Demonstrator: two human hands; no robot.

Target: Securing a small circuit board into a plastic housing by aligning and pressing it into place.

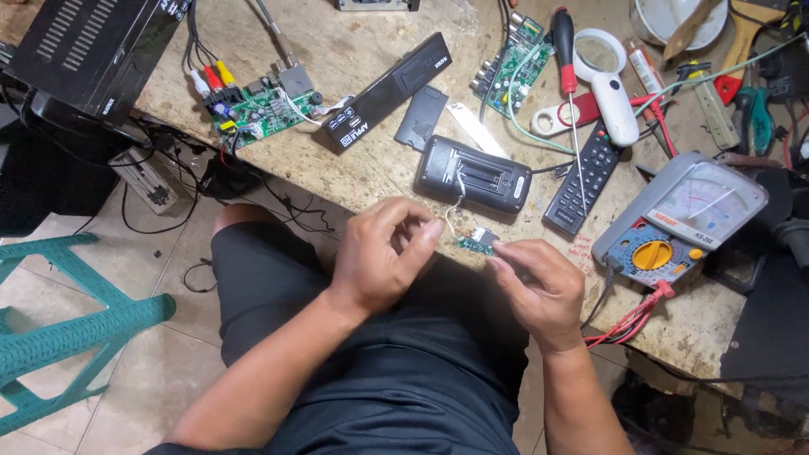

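Low in the middle of the frame, both hands met over the bench edge around one small green board [476, 243]. The left hand [383, 253] curled its fingers in beside the board's left end, near the thin white wires [453, 221]; whether it pinched them I could not tell. The right hand [539, 286] grasped the board's right end between thumb and fingertips, seemingly to keep it level and close to the eye. The wires ran up to a black box [472, 174] lying open side up just above, so the board stayed tethered to it. Two larger green circuit boards lay on the bench [371, 59], one upper left [257, 108], one upper centre [521, 61]. One black remote [586, 181], one red-handled screwdriver [566, 59], one white magnifier [608, 80] and one meter [683, 215] with red leads sat to the right, all within arm's reach
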